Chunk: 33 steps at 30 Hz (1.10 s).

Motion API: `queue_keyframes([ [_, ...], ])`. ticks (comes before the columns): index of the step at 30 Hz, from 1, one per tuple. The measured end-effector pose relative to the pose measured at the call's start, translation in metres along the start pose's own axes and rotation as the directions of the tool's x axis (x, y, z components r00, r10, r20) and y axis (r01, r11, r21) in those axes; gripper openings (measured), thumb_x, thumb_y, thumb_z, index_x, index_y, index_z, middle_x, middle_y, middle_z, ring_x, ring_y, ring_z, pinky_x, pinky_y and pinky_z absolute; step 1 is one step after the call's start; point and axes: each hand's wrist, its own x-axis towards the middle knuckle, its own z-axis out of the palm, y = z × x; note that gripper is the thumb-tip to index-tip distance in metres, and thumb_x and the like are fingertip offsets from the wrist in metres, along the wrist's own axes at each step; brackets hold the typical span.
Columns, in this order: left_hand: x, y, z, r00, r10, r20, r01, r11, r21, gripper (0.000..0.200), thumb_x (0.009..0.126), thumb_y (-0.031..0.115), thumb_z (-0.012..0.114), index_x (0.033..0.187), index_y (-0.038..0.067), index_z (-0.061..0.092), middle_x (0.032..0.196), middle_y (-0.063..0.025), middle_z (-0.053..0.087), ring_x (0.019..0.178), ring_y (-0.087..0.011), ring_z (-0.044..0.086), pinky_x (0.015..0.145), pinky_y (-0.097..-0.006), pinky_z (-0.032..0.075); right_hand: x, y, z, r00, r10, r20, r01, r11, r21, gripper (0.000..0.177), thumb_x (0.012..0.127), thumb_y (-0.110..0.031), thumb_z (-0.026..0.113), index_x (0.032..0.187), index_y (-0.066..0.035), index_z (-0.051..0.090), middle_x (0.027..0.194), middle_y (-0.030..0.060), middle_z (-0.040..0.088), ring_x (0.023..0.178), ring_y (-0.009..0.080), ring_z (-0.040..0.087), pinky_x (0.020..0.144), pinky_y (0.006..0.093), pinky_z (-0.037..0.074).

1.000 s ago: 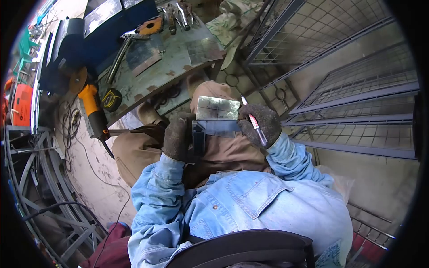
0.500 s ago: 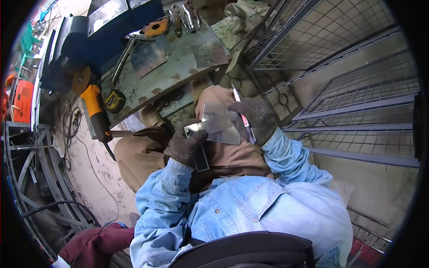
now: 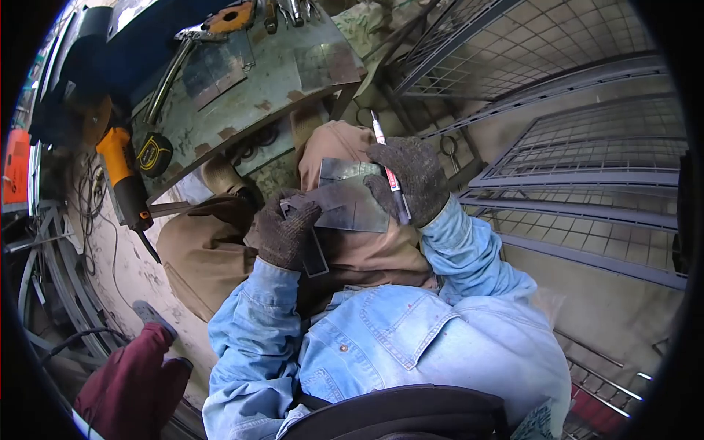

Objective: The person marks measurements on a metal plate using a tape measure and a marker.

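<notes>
My right hand [image 3: 414, 180], in a dark knitted glove, is closed round a white marker pen [image 3: 391, 178] with a red label, its tip pointing up and away from me. Under that hand's fingers lies the edge of a grey sheet-metal plate [image 3: 370, 218], resting over my knee. My left hand [image 3: 288, 233], gloved alike, grips an L-shaped metal square [image 3: 317, 258]. One arm of the square points down towards my lap; the other overlaps the plate in this view. Fine lines cross the plate's far part.
On the metal workbench [image 3: 257, 107] lie cut plates [image 3: 213, 72], a hammer-like tool [image 3: 169, 81] and pliers [image 3: 295, 11]. An angle grinder [image 3: 121, 172] and a tape measure [image 3: 155, 154] sit at its left edge. Mesh frames [image 3: 579, 158] stand right. Another person's maroon-clothed leg [image 3: 132, 378] is lower left.
The view has shifted, so bench and tools appear further up and left. My left hand and the square have tilted slightly. The other person's leg has moved, and a shoe now shows.
</notes>
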Motion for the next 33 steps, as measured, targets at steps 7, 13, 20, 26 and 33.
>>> queue_keyframes([
  [7,0.0,-0.002,-0.001,0.996,-0.076,0.034,0.08,0.991,-0.107,0.029,0.082,0.015,0.083,0.104,0.002,0.07,0.088,-0.0029,0.072,0.078,-0.0103,0.065,0.071,-0.0271,0.054,0.012,0.002,0.004,1.0,0.003,0.003,-0.004,0.998,0.063,0.041,0.076,-0.017,0.083,0.113,-0.004,0.071,0.107,0.0192,0.072,0.096,0.0403,0.069,0.084,0.0485,0.055],
  [13,0.007,0.002,0.001,0.996,-0.049,0.075,0.063,0.978,-0.197,0.027,0.085,0.014,0.08,0.107,0.001,0.073,0.089,-0.0036,0.072,0.078,-0.0113,0.066,0.071,-0.0258,0.054,0.027,0.01,0.01,0.999,-0.041,-0.015,0.043,0.989,0.139,0.042,0.073,-0.018,0.086,0.111,-0.005,0.073,0.103,0.0175,0.073,0.095,0.0396,0.069,0.083,0.0468,0.055],
  [20,0.011,0.009,0.0,0.994,-0.089,0.06,0.102,0.96,-0.262,0.024,0.086,0.015,0.079,0.105,0.001,0.073,0.087,-0.003,0.072,0.078,-0.0106,0.066,0.07,-0.0256,0.054,0.026,-0.002,0.007,1.0,-0.022,-0.004,0.022,0.999,-0.047,0.038,0.071,-0.015,0.086,0.107,-0.008,0.073,0.099,0.0151,0.073,0.089,0.0363,0.07,0.09,0.054,0.052],
  [26,0.012,0.015,-0.002,0.989,-0.11,0.097,0.122,0.984,-0.128,0.022,0.087,0.014,0.077,0.103,0.0,0.071,0.089,-0.003,0.071,0.08,-0.0093,0.064,0.073,-0.0249,0.051,0.013,-0.006,0.022,0.995,0.034,-0.091,-0.036,0.999,-0.025,0.032,0.079,-0.02,0.08,0.11,-0.015,0.075,0.096,0.0111,0.07,0.091,0.0333,0.067,0.102,0.0578,0.044],
  [33,0.012,0.02,0.001,0.997,-0.078,0.005,0.078,0.991,-0.11,0.021,0.085,0.014,0.079,0.1,0.0,0.072,0.086,-0.0043,0.071,0.077,-0.0105,0.065,0.071,-0.0263,0.054,0.017,-0.013,0.016,0.997,0.023,-0.075,-0.031,0.993,-0.118,0.03,0.075,-0.007,0.078,0.104,-0.009,0.07,0.095,0.0142,0.068,0.088,0.0367,0.064,0.108,0.0637,0.038],
])
